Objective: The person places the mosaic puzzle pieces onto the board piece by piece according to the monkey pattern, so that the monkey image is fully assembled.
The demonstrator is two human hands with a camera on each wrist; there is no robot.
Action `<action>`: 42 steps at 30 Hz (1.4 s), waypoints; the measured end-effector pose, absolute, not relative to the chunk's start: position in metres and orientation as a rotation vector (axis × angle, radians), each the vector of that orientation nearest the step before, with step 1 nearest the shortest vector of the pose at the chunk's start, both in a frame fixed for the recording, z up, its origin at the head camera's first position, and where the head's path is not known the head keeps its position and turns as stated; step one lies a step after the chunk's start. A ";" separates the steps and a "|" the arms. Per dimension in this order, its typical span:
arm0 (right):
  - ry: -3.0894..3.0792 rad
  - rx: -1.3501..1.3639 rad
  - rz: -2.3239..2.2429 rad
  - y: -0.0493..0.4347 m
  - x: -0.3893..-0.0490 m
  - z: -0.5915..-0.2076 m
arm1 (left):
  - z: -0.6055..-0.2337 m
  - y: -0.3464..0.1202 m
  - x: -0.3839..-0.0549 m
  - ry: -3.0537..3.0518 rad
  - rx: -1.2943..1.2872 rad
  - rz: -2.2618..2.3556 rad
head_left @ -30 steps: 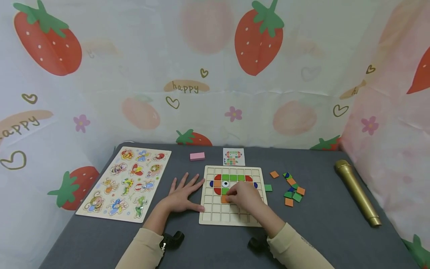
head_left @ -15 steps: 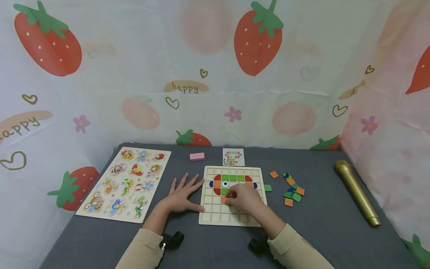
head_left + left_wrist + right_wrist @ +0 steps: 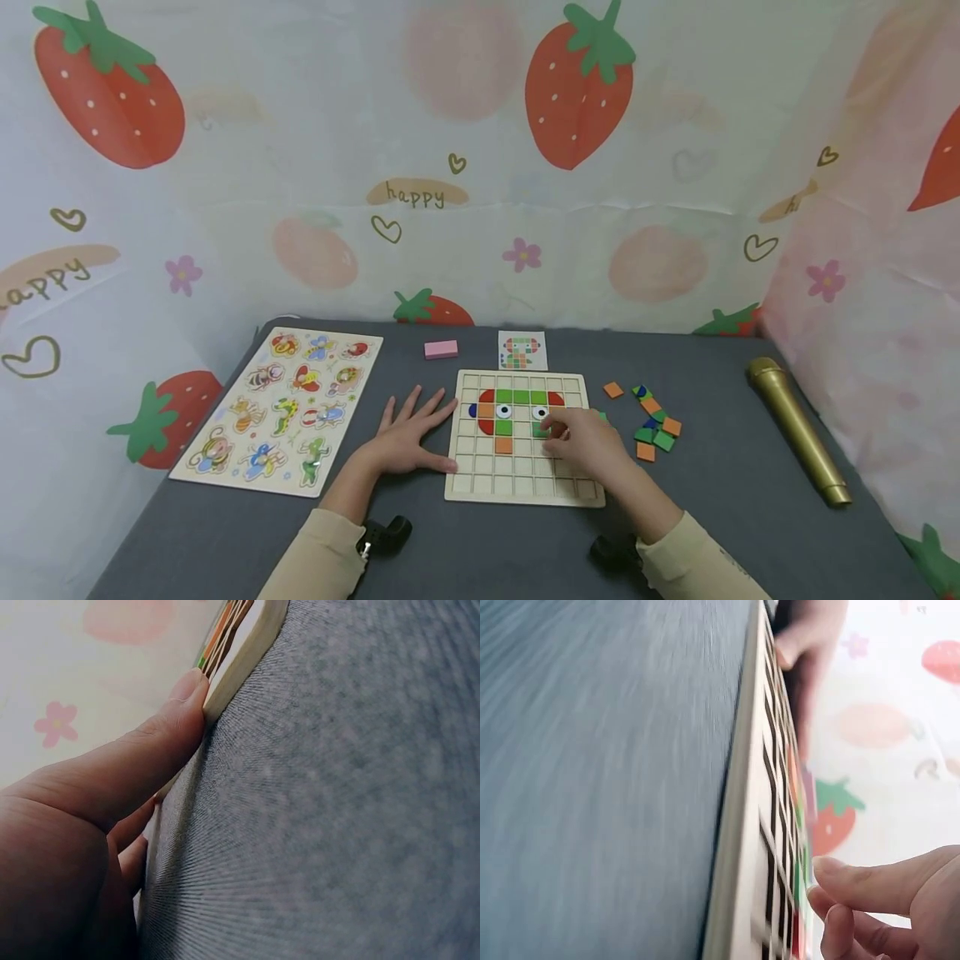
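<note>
A grey cloth-covered table (image 3: pixel 465 550) carries a picture board (image 3: pixel 267 425), a pink block (image 3: pixel 440 349), a small printed card (image 3: pixel 536 360), a gridded board (image 3: pixel 472 485) — loose coloured tiles (image 3: pixel 664 441) (some overlapping) near its right side — and a gold cylinder (image 3: pixel 798 433).

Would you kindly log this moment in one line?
left hand: fingers spread, thumb on grid board edge; right hand: over board, fingers curled; loose tiles: right of board; pattern card: behind board

1. Left sleeve (image 3: pixel 318 558): long, plain beige.
2. Right sleeve (image 3: pixel 693 558): matching beige, small dark marking, unreadable.
3. My left wrist: black rounded device (image 3: pixel 387 535), shiny bit at band.
4. My right wrist: black unit (image 3: pixel 613 553), blurry.
5. My left hand (image 3: pixel 408 443), right hand (image 3: pixel 588 442): bare.
</note>
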State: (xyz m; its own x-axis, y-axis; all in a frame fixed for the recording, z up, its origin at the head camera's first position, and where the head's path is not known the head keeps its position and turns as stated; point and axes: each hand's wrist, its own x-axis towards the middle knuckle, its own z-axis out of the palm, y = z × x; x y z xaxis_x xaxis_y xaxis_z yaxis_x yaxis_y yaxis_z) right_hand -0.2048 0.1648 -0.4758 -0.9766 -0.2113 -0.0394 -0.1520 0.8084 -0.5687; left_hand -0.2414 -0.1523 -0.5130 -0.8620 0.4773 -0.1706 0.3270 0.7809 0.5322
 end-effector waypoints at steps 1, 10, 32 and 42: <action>2.892 -0.276 -0.906 0.171 -0.204 -0.475 | -0.513 -0.152 -0.241 2.675 0.615 0.720; 2.877 -0.144 -0.940 0.224 -0.199 -0.475 | -0.512 -0.152 -0.242 2.676 0.617 0.711; 2.907 -0.023 -0.781 0.301 -0.181 -0.479 | -0.513 -0.151 -0.241 2.674 0.617 0.718; 2.890 -0.051 -0.731 0.290 -0.187 -0.479 | -0.513 -0.152 -0.241 2.679 0.617 0.715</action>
State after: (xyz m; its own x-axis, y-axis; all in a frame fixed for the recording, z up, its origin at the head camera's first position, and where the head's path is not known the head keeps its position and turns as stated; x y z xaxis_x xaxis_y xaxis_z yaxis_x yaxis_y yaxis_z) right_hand -0.1871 0.2900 -0.4786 -0.9866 -0.0722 -0.1465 0.0061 0.8800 -0.4750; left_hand -0.2405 -0.1516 -0.5128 -0.8627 0.4752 -0.1730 0.3258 0.7839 0.5285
